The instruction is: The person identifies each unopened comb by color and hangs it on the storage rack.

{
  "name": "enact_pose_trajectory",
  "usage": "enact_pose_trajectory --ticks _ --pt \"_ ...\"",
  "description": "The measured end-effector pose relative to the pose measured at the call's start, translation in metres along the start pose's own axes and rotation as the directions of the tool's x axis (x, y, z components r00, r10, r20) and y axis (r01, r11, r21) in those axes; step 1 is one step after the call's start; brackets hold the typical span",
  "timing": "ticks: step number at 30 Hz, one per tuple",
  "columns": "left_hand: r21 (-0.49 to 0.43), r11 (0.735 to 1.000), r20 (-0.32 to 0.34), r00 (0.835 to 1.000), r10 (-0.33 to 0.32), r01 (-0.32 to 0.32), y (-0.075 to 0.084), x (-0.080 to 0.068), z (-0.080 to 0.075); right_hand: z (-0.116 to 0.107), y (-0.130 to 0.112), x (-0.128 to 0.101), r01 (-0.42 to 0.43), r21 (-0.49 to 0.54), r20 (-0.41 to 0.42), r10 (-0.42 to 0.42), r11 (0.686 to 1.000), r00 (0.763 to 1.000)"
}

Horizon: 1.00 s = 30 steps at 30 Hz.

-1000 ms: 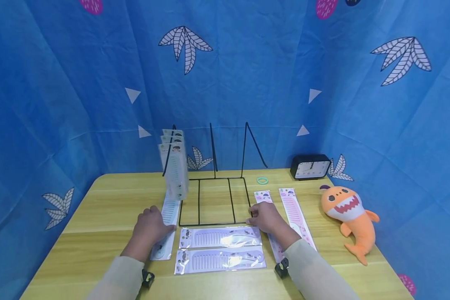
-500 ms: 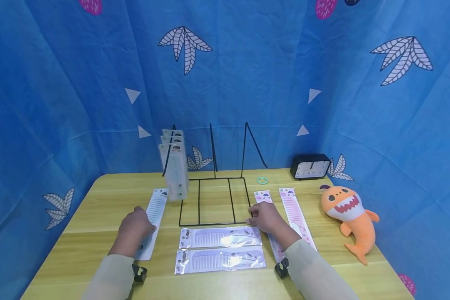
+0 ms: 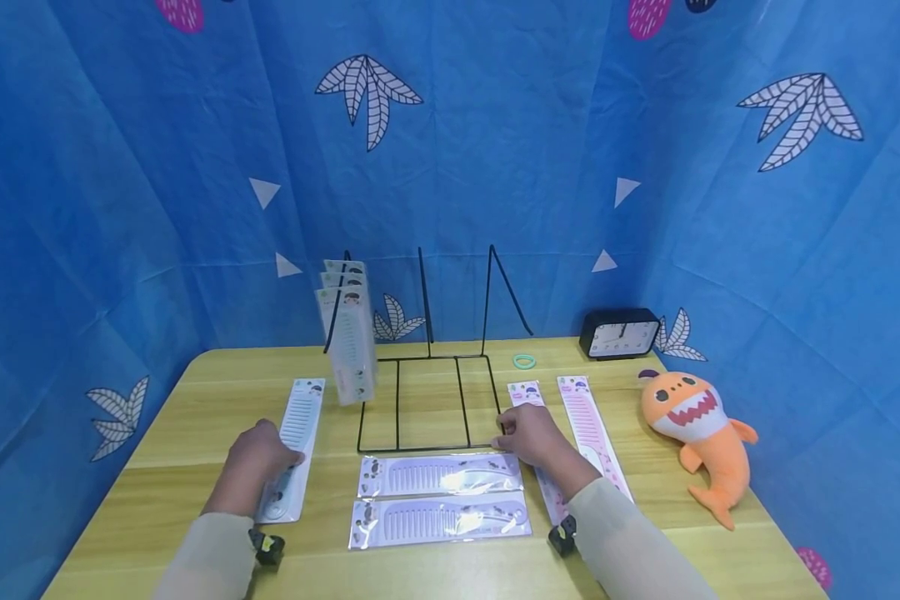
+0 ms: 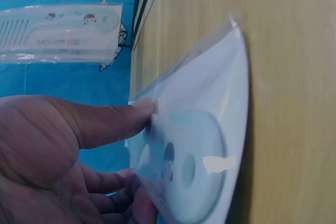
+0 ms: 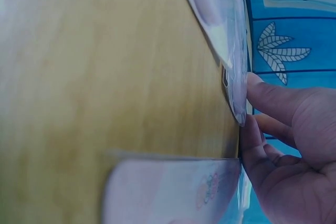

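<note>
My left hand grips a pale green comb in a clear packet lying on the table's left. In the left wrist view the thumb is on one side of the packet, with fingers curled at the other side, and its end bends up off the wood. My right hand holds the front right corner of a black wire display rack, thumb and forefinger at the wire. Several packeted green combs hang on the rack's left hook. Two packeted purple combs lie before the rack.
Two packeted pink combs lie right of the rack, one partly under the right forearm. A green ring, a black clock and an orange shark plush are further right. Blue curtain surrounds the table.
My left hand has slid the packeted green comb leftward over the table, away from the rack's left side. The right hand has stayed at the rack corner.
</note>
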<state>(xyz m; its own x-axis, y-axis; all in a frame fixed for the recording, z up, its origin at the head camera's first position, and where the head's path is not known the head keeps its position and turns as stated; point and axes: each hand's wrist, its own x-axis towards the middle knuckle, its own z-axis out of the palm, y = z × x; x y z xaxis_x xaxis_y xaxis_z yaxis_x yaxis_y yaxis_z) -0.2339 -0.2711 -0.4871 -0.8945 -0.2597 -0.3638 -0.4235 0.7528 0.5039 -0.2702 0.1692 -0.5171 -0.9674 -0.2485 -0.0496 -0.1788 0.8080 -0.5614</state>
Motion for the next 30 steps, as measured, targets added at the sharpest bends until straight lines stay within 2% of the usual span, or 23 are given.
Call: enact_pose_trajectory --ticks 3,9,14,21,26,30 --pt "-0.036 0.999 0.012 1.000 0.018 -0.017 -0.004 0.000 -0.003 -0.001 0.000 0.000 0.006 0.003 0.001 -0.006 1.000 1.000" --pt "-0.050 0.997 0.047 0.997 0.068 -0.066 -0.016 -0.001 -0.011 -0.002 -0.001 0.000 0.013 0.009 -0.003 -0.013 1.000 1.000" --pt "-0.074 0.996 0.073 0.995 0.064 -0.059 -0.025 0.003 -0.018 -0.001 -0.001 0.000 0.008 0.005 0.003 -0.008 1.000 1.000" --pt "-0.141 0.987 0.063 0.994 0.086 -0.077 -0.040 0.010 -0.022 -0.001 -0.001 0.000 -0.005 0.011 0.002 0.005 1.000 1.000" --pt "-0.249 0.964 0.024 0.994 0.107 -0.098 -0.049 0.011 -0.026 0.000 -0.001 0.000 -0.010 0.012 0.005 0.010 1.000 1.000" --pt "-0.362 0.918 -0.008 0.985 0.172 -0.163 -0.054 0.006 -0.030 0.000 0.000 0.000 -0.003 0.010 -0.001 0.003 1.000 1.000"
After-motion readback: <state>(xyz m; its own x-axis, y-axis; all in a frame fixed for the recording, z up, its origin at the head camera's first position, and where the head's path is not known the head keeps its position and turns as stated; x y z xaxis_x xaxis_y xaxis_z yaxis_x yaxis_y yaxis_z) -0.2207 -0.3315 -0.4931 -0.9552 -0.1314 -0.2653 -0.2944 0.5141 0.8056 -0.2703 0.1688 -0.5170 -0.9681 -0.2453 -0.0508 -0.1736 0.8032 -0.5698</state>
